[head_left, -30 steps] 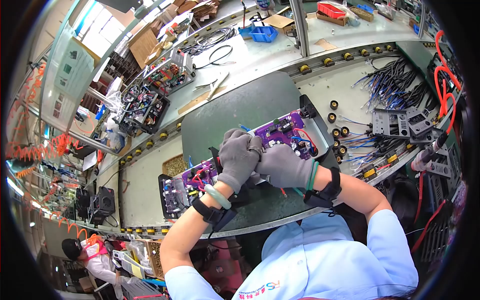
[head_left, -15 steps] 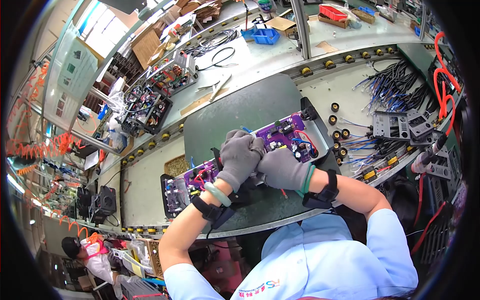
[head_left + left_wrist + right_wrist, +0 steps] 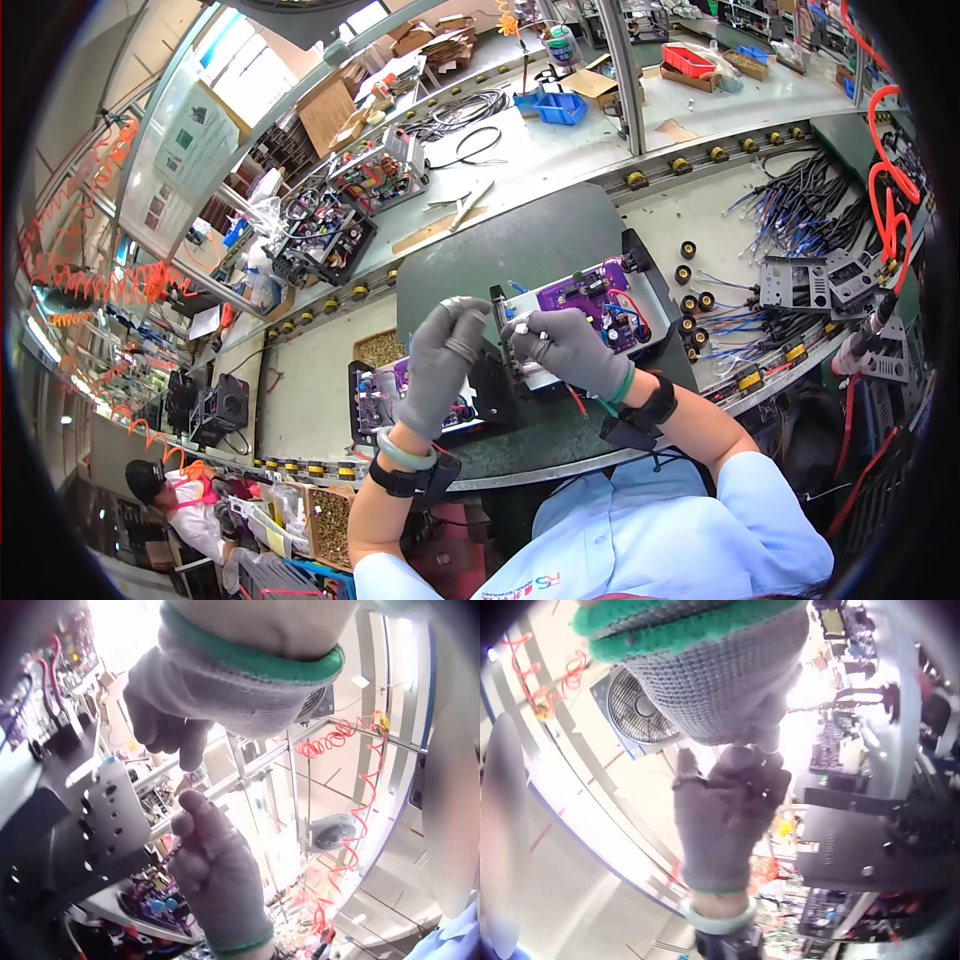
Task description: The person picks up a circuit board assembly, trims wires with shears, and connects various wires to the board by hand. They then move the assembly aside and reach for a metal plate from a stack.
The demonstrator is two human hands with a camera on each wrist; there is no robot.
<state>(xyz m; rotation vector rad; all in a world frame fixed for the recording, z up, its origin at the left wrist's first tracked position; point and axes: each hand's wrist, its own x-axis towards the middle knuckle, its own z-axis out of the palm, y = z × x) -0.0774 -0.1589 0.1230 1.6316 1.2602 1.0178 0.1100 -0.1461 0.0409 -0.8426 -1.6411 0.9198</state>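
Two metal housings with purple circuit boards stand on the dark green mat (image 3: 510, 240): a left housing (image 3: 377, 400) and a right housing (image 3: 640, 345). Above the left one is my gloved left hand (image 3: 440, 365), its fingers bent upward. My gloved right hand (image 3: 575, 350) is at the near left end of the right housing, fingers curled and a small bright spot at their tips. Both hands (image 3: 217, 877) (image 3: 720, 817) face each other across a narrow gap. A dark slotted panel (image 3: 105, 810) stands beside them. I cannot tell what the fingers hold.
Black ring-shaped parts (image 3: 688, 300), a heap of cables (image 3: 800, 210) and grey metal plates (image 3: 795, 283) lie to the right. A box of small brass-coloured parts (image 3: 378, 348) is behind the left housing. Two more open units (image 3: 325, 240) stand on the back bench.
My hands have parted from being pressed together over the inner ends of the housings. The left hand has lifted and turned, uncovering a dark panel. The head view has shifted.
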